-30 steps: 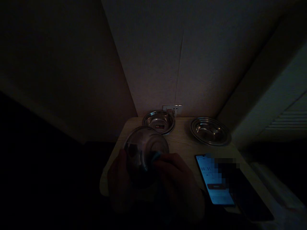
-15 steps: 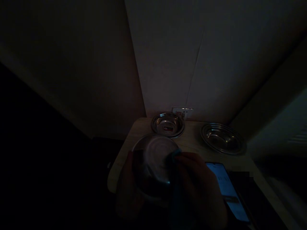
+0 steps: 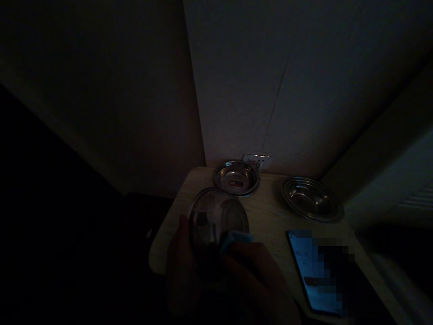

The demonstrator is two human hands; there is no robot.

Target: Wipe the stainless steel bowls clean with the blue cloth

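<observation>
Bowl [image 3: 201,225] was between both hands, left hand [image 3: 182,268] on its left side, right hand [image 3: 257,277] at its lower right. Cloth [image 3: 239,236] was between right hand and bowl. Beyond the hands: first bowl stack [image 3: 233,171], sticker [image 3: 237,183] inside it, socket [image 3: 267,161] just behind, on the wall [image 3: 237,99]. Ahead-right of the right hand: second bowl stack [image 3: 309,201]. Right of the right hand, nearer than that stack: phone [image 3: 306,266]. Stacks and phone lay on the table [image 3: 267,212]; its left edge ran past the left hand.
</observation>
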